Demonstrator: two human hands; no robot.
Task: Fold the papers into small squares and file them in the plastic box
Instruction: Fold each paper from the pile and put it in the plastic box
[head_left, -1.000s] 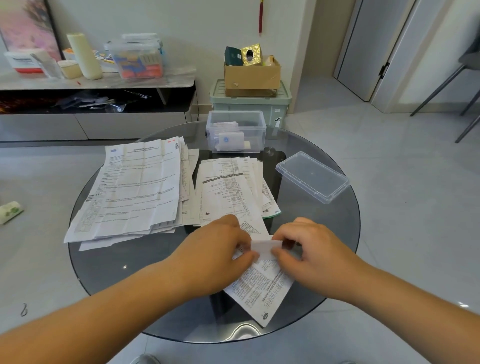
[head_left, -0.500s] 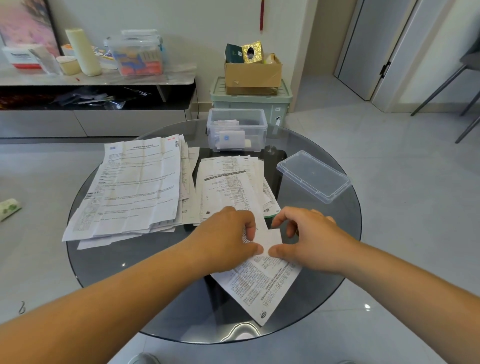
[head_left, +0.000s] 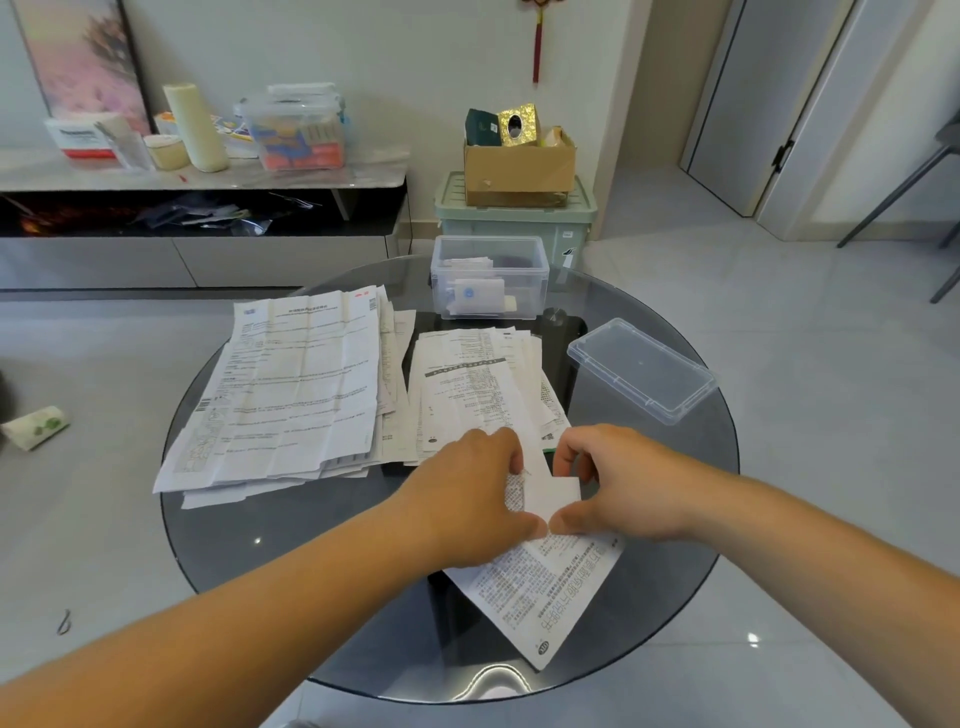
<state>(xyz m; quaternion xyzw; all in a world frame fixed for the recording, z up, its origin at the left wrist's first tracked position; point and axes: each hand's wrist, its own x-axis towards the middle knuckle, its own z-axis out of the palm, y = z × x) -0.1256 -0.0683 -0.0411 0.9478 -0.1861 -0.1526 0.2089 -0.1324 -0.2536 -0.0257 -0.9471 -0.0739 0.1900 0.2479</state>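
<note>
A long printed paper strip (head_left: 545, 587) lies near the front of the round glass table (head_left: 291, 561). Its far end is folded over into a white flap (head_left: 550, 496). My left hand (head_left: 467, 499) and my right hand (head_left: 618, 483) both pinch this flap, thumbs meeting at its near edge and fingers curled over its far edge. Two stacks of unfolded papers lie behind: a large one (head_left: 291, 395) at the left and a narrower one (head_left: 467, 384) in the middle. The clear plastic box (head_left: 491, 278) stands at the table's far side with folded papers inside.
The box's clear lid (head_left: 641, 369) lies on the table at the right. Beyond the table stand a green bin (head_left: 514, 218) with a cardboard box on top and a low shelf (head_left: 197, 176) with clutter. A crumpled wrapper (head_left: 36, 426) lies on the floor at the left.
Both hands moved away from me along the strip, and the small folded part grew into a larger white flap as the paper was rolled over.
</note>
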